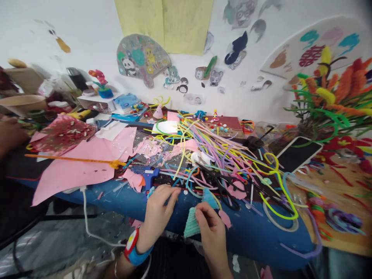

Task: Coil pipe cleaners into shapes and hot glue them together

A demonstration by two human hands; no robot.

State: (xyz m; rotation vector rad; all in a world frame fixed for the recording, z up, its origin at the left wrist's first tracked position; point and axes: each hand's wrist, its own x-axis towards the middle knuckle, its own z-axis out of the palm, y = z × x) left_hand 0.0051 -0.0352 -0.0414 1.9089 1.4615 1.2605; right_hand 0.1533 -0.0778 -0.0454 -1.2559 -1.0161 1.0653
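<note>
A small turquoise triangle of ridged, fuzzy pipe cleaner (192, 224) is pinched by my right hand (213, 228) at the table's front edge. Just behind those fingers lies a second blue fuzzy triangle (209, 198). My left hand (160, 209) is raised to the left of the held triangle, thumb and forefinger closed together; anything between them is too small to make out. A blue glue gun (149, 176) lies directly beyond this hand. Black-handled scissors (225, 186) rest past my right hand, partly under pipe cleaners.
Loose pipe cleaners (215, 143) sprawl across the blue-edged table (124, 201). Pink paper (78, 176) lies to the left, with an orange stick across it. At right are a phone (299, 155) and a fuzzy flower bouquet (340, 89). Another person's hand (11, 133) shows at far left.
</note>
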